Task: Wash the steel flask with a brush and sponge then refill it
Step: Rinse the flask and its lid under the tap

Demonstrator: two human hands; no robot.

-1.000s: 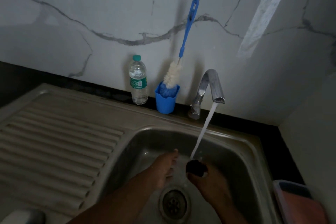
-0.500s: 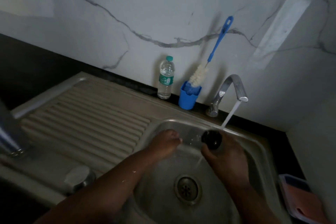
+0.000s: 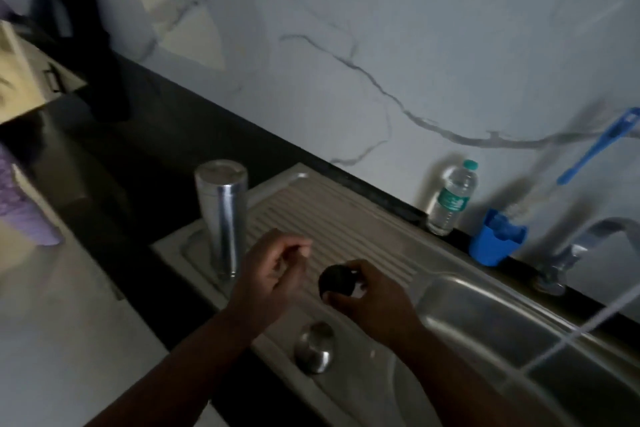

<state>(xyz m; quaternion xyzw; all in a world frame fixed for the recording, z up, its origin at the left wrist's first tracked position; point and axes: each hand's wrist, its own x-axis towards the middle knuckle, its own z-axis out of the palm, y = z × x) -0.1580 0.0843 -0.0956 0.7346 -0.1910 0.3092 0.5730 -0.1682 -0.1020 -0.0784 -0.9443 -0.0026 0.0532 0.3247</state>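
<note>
Arms enter from the bottom edge and meet over the ribbed drainboard (image 3: pixel 346 218) of the sink unit. Nearest the camera, a small round steel cap (image 3: pixel 314 347) rests on the drainboard's front edge. Just beyond it, the right hand (image 3: pixel 370 302) pinches a small dark stopper (image 3: pixel 337 280) between thumb and fingertips. The left hand (image 3: pixel 270 270) is beside it, fingers loosely curled and holding nothing, well clear of any object.

Steel flask (image 3: pixel 223 215) stands at the left end of the drainboard, just beyond the left hand and not touching it. Its long axis is vertical. The end facing up appears closed and flat, so the flask is judged to stand inverted, mouth down, draining; blur prevents confirmation.

Hazards:
- The flask is tall and narrow on a wet, ribbed surface. A knock from the left hand would probably tip it toward the dark counter (image 3: pixel 156 149) or the basin (image 3: pixel 519 333).
- The stopper is likely wet. A light pinch could let it slip into the basin.
- The tap (image 3: pixel 595 236) is running unattended at right, its stream (image 3: pixel 588 326) falling into the basin. Splash and waste continue until it is shut off or used.

Farther back, against the marbled wall (image 3: pixel 346 10), stand a plastic water bottle (image 3: pixel 450 198) and a blue cup (image 3: pixel 493 243), with the bottle brush (image 3: pixel 595 149) leaning on the wall.
</note>
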